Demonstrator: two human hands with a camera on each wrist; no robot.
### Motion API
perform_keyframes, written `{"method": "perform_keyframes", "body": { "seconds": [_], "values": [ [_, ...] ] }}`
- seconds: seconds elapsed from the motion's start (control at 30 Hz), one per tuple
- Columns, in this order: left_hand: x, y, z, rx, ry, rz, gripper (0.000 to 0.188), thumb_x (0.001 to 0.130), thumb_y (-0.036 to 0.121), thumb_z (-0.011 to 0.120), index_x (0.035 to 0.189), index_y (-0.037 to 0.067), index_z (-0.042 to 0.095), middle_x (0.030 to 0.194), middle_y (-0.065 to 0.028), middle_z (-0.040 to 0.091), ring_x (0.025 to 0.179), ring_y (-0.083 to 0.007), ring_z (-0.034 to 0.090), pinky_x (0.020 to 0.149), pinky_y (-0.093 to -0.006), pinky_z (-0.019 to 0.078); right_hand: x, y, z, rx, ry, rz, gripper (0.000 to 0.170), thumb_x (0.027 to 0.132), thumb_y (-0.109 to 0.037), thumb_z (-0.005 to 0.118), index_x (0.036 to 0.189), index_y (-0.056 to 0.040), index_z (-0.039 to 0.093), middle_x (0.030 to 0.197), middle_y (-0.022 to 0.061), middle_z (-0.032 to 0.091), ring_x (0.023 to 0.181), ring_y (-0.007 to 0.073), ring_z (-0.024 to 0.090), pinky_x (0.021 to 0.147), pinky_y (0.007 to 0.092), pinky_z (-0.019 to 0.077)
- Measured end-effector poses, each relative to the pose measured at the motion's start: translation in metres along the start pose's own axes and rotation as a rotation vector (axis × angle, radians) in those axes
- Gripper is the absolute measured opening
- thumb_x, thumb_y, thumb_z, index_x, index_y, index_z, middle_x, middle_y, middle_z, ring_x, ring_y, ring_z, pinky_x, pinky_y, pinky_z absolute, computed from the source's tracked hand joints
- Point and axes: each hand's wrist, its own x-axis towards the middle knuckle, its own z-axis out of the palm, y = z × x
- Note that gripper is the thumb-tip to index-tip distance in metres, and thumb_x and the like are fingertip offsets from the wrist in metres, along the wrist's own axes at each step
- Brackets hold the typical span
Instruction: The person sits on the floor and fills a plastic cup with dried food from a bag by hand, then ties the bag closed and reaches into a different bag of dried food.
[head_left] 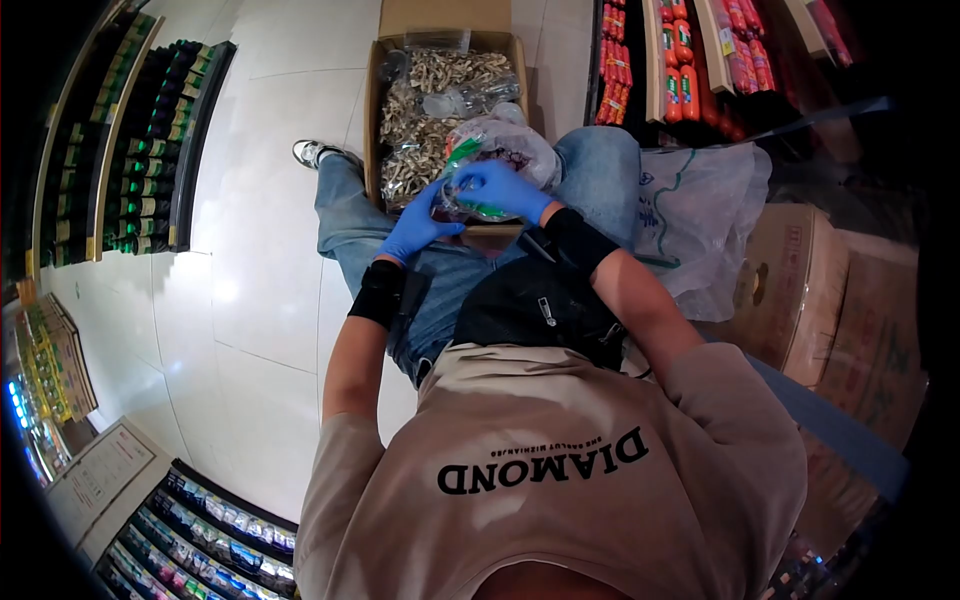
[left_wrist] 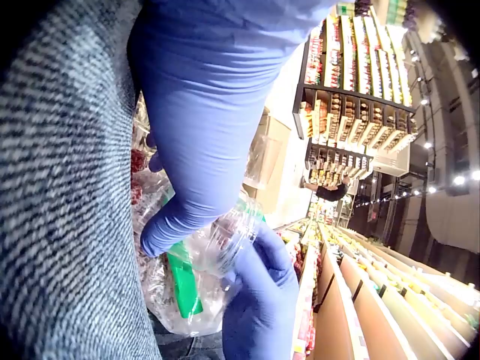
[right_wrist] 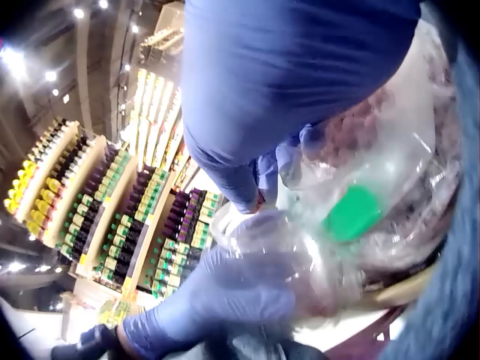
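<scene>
Both hands wear blue gloves and meet over the near end of an open cardboard box (head_left: pixel 372 130). My left hand (head_left: pixel 415 230) grips a clear plastic jar (right_wrist: pixel 289 251) from the side, its thumb extended along it in the left wrist view. Curled at the jar's rim, the fingers of my right hand (head_left: pixel 505 190) pinch the clear plastic there. Under and beside the jar lies a clear plastic bag (head_left: pixel 538 155) with dark reddish pieces inside. A bright green strip (left_wrist: pixel 184 281) shows against the bag. The right fingertips are partly hidden by the hand.
Bagged, dried mushroom-like pieces (head_left: pixel 410 125) fill the box, with clear plastic containers (head_left: pixel 470 100) on top. The box stands between the person's jeans-clad legs. A clear plastic bag (head_left: pixel 695 215) lies at right, near stacked cartons (head_left: pixel 780 270). Shelves of bottles (head_left: pixel 145 160) and red packets (head_left: pixel 685 60) flank the floor.
</scene>
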Motion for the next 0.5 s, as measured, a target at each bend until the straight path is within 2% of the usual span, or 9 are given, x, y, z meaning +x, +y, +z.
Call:
{"method": "perform_keyframes", "body": {
  "seconds": [0.1,0.17,0.2,0.27,0.3,0.37,0.4,0.47,0.5],
  "values": [
    [0.003,-0.014,0.003,-0.048,-0.001,0.014,0.095,0.068,0.020,0.091,0.148,0.002,0.043,0.138,-0.0174,0.059,0.125,-0.0239,0.058,0.106,-0.0367,0.0457,-0.002,0.002,0.006,-0.094,-0.134,-0.108,0.029,0.084,-0.017,0.076,0.110,-0.0036,0.074,0.097,0.0141,0.075,0.088,0.0193,0.072,0.080,0.0325,0.0554],
    [0.001,-0.013,0.003,-0.105,-0.005,0.019,0.095,0.067,0.019,0.091,0.148,0.002,0.043,0.138,-0.0173,0.058,0.125,-0.0240,0.058,0.106,-0.0367,0.0455,-0.003,-0.019,-0.002,-0.130,-0.180,0.052,0.028,0.086,-0.016,0.074,0.112,-0.0052,0.075,0.102,0.0159,0.075,0.091,0.0208,0.072,0.083,0.0327,0.0554],
    [0.000,-0.003,0.001,-0.077,-0.008,-0.002,0.095,0.067,0.019,0.091,0.148,0.002,0.043,0.139,-0.0172,0.058,0.126,-0.0238,0.057,0.106,-0.0366,0.0453,-0.004,-0.013,0.000,-0.131,-0.180,0.053,0.028,0.086,-0.016,0.074,0.112,-0.0052,0.075,0.102,0.0159,0.075,0.091,0.0208,0.072,0.083,0.0327,0.0554],
    [-0.001,0.004,0.000,-0.050,-0.011,-0.021,0.095,0.067,0.018,0.091,0.148,0.002,0.043,0.139,-0.0172,0.057,0.127,-0.0237,0.056,0.107,-0.0366,0.0451,-0.004,0.006,0.005,-0.103,-0.029,-0.160,0.026,0.088,-0.015,0.072,0.112,-0.0036,0.073,0.090,0.0128,0.073,0.078,0.0125,0.066,0.070,0.0333,0.0512],
    [0.000,0.005,0.000,-0.020,-0.007,-0.011,0.095,0.068,0.018,0.090,0.148,0.002,0.043,0.140,-0.0173,0.057,0.127,-0.0240,0.056,0.107,-0.0367,0.0449,-0.002,0.007,0.004,-0.104,-0.030,-0.161,0.026,0.088,-0.015,0.072,0.112,-0.0036,0.073,0.090,0.0128,0.073,0.078,0.0125,0.066,0.070,0.0333,0.0512],
    [-0.002,0.007,-0.001,0.010,-0.002,-0.004,0.095,0.068,0.018,0.090,0.148,0.002,0.043,0.140,-0.0175,0.057,0.127,-0.0243,0.056,0.107,-0.0368,0.0447,0.001,0.010,-0.001,-0.075,0.251,-0.083,0.020,0.088,-0.014,0.069,0.103,-0.0010,0.072,0.088,0.0152,0.072,0.077,0.0230,0.069,0.072,0.0356,0.0520],
    [-0.002,0.010,-0.001,0.003,-0.003,0.006,0.095,0.068,0.019,0.090,0.148,0.002,0.043,0.140,-0.0179,0.057,0.127,-0.0248,0.056,0.107,-0.0368,0.0446,0.005,0.018,-0.004,-0.074,0.251,-0.083,0.020,0.088,-0.014,0.069,0.103,-0.0010,0.072,0.088,0.0152,0.072,0.077,0.0230,0.069,0.072,0.0356,0.0520],
    [-0.002,0.010,-0.001,-0.003,-0.008,0.019,0.094,0.068,0.020,0.090,0.148,0.002,0.043,0.140,-0.0182,0.057,0.127,-0.0253,0.056,0.107,-0.0368,0.0445,0.011,0.044,-0.010,-0.357,0.357,-0.140,0.018,0.085,-0.015,0.071,0.096,-0.0019,0.071,0.090,0.0172,0.070,0.083,0.0372,0.067,0.077,0.0428,0.0543],
    [-0.001,0.009,-0.001,0.007,-0.007,0.016,0.095,0.069,0.020,0.090,0.148,0.002,0.043,0.139,-0.0184,0.057,0.127,-0.0257,0.056,0.107,-0.0369,0.0444,0.006,0.049,-0.010,-0.359,0.362,-0.140,0.018,0.085,-0.015,0.071,0.096,-0.0019,0.071,0.090,0.0172,0.070,0.083,0.0372,0.067,0.077,0.0428,0.0543]
  ]
}}
